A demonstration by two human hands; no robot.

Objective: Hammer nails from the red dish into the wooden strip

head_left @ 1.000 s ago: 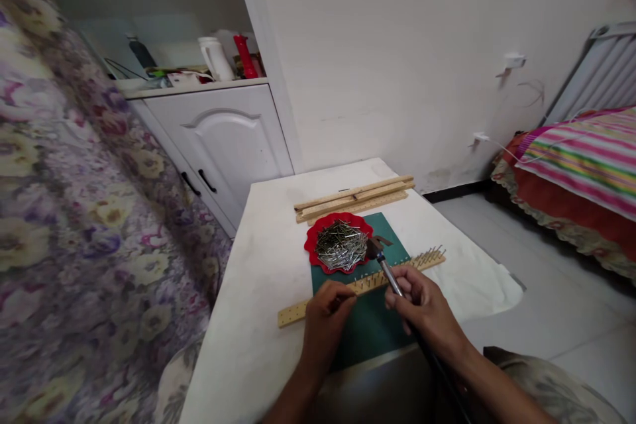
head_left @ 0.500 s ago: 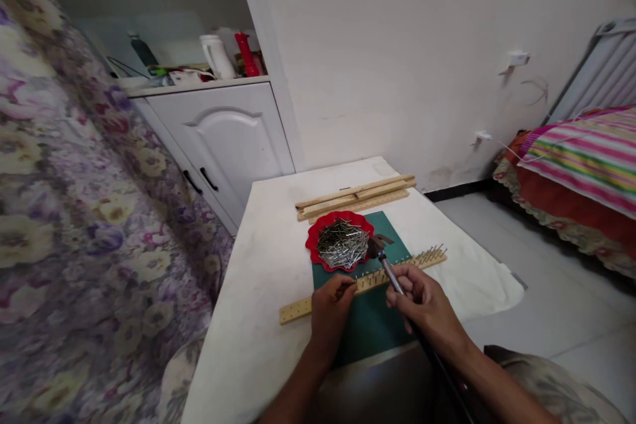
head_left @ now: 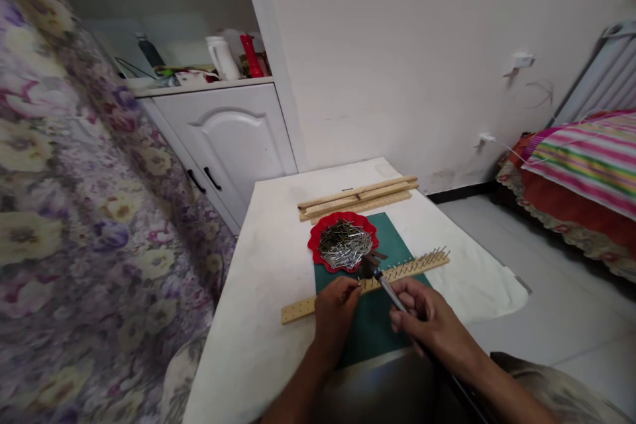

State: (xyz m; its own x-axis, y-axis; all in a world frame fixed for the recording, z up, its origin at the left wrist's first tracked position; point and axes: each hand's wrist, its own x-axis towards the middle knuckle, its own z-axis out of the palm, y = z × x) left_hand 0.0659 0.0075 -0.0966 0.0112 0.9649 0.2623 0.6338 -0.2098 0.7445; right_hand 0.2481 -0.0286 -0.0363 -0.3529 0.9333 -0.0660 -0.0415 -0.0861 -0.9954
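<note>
A narrow wooden strip lies across a green mat. Rows of nails stand up from its right half, and its left end shows small dark holes. My left hand rests over the strip's middle, thumb and fingertips pinched on a nail that they mostly cover. My right hand is wrapped round the shaft of a hammer. The hammer's head hovers close above the strip, just right of my left fingertips. Behind it, a red scalloped dish holds a heap of loose nails.
More wooden strips are stacked at the back of the white-covered table. A white cabinet and a flowered curtain stand to the left. To the right is a bed with a striped cover.
The hammer head has come down and left, from beside the dish's right rim to near my left fingertips. My left hand keeps its pinch at the strip. The view has shifted slightly.
</note>
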